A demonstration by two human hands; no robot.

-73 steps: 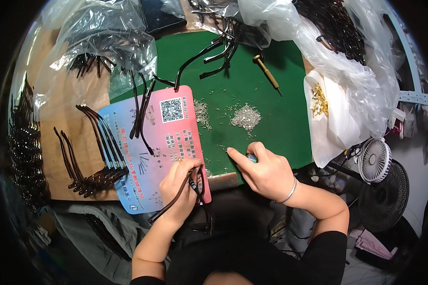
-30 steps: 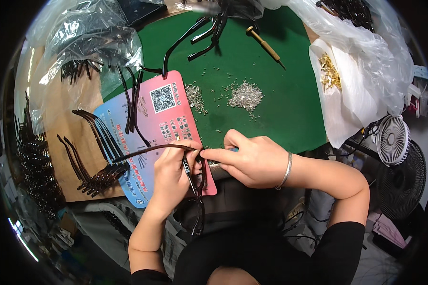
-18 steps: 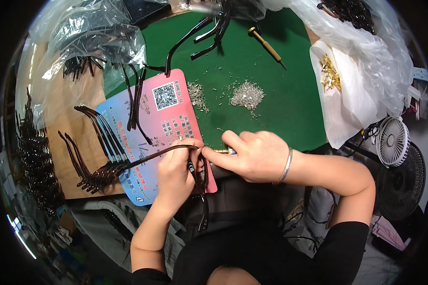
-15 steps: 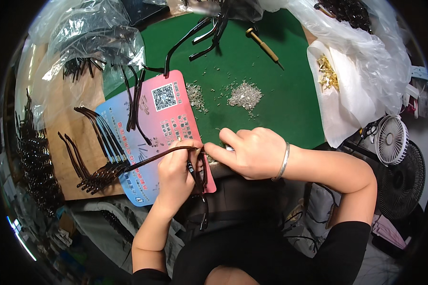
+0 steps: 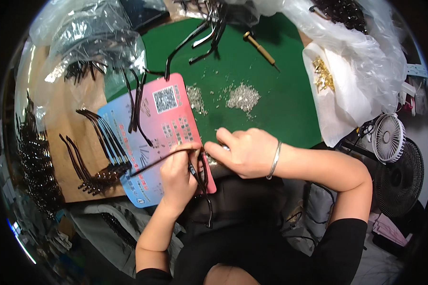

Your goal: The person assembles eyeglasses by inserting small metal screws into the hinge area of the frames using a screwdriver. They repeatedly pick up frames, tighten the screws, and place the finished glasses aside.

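My left hand [image 5: 178, 178] is closed around a dark brown eyeglass frame [image 5: 203, 183]. One temple [image 5: 159, 160] sticks out to the left over the card, while the other hangs down toward my lap. Close against the frame's hinge end, the fingers of my right hand [image 5: 247, 152] are pinched together. A bit of silvery metal shows between them, but what it belongs to is hidden. Beyond my hands, a heap of tiny silver metal parts [image 5: 243, 98] and a smaller heap [image 5: 195, 99] lie on the green mat [image 5: 283, 107].
A pink and blue card [image 5: 113, 111] lies left, under loose dark temples [image 5: 137, 102]. Stacked eyeglass frames [image 5: 110, 175] stand beside it. A brass-handled screwdriver [image 5: 261, 51] lies at the back. Gold pieces [image 5: 323, 76] rest on white wrapping; a white fan [image 5: 389, 137] stands right.
The eyeglass frame has tilted slightly in my left hand, and its hanging temple has shifted a little to the right. My right hand stays pinched at the hinge end.
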